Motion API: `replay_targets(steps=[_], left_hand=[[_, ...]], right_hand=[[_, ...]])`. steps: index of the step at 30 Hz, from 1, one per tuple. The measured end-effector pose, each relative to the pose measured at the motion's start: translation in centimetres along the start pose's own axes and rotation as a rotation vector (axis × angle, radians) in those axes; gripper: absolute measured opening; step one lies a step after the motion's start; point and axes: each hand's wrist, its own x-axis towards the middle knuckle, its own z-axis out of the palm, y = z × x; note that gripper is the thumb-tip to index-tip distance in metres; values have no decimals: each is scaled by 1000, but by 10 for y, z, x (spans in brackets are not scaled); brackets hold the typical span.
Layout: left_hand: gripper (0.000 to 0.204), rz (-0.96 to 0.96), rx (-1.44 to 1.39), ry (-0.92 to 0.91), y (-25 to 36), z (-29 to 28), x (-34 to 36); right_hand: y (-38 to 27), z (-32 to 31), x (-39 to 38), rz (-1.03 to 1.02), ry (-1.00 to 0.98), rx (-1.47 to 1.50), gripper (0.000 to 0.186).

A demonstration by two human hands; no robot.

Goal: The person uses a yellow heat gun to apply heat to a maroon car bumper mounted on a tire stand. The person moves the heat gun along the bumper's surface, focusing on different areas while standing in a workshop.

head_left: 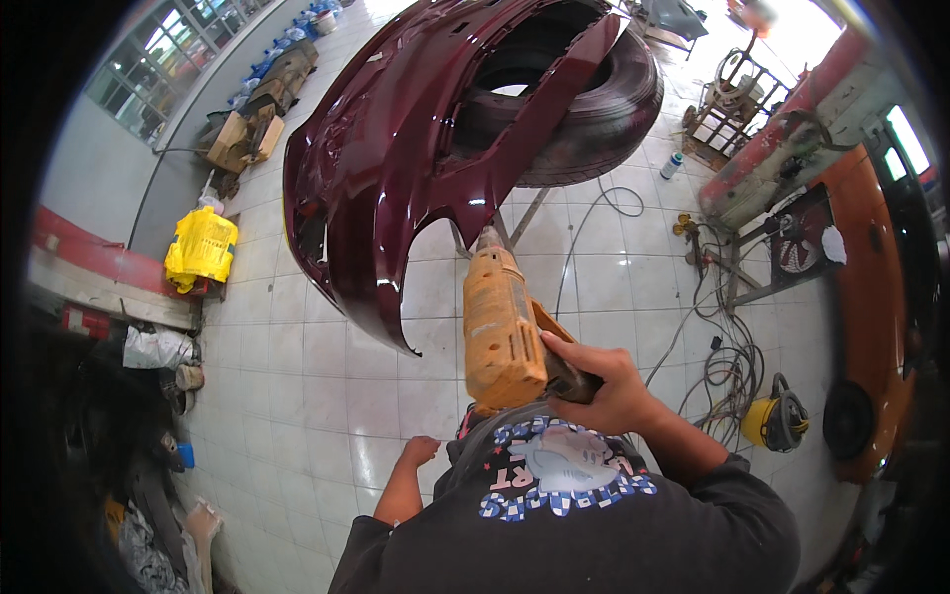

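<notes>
My right hand [604, 381] grips the dark handle of a dusty orange heat gun [505, 332], whose nozzle points at the lower tip of a glossy maroon car bumper [366, 198]. The bumper lies tilted over a large black tire [609, 134] on a metal stand [524, 218]; I cannot tell whether the nozzle touches it. My left hand [422, 450] hangs low beside my body with loosely curled fingers; anything inside them is hidden.
Tangled hoses [732, 366], a yellow vacuum [767, 421], a fan [797, 247], a pillar [752, 158] and an orange car [856, 337] line the right. On the left are yellow plastic [198, 247], boxes [237, 139] and cluttered shelving [158, 346].
</notes>
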Motion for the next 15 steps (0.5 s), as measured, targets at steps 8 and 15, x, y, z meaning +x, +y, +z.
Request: replay_targets(steps=[8,15], left_hand=[[36,-436,-528,-93,19,-7,57],[37,-272,-248,-122,7,-34,86]], right_hand=[[6,-3,-28,114,54,177,77],[11,-40,-23,208,51,336,52]])
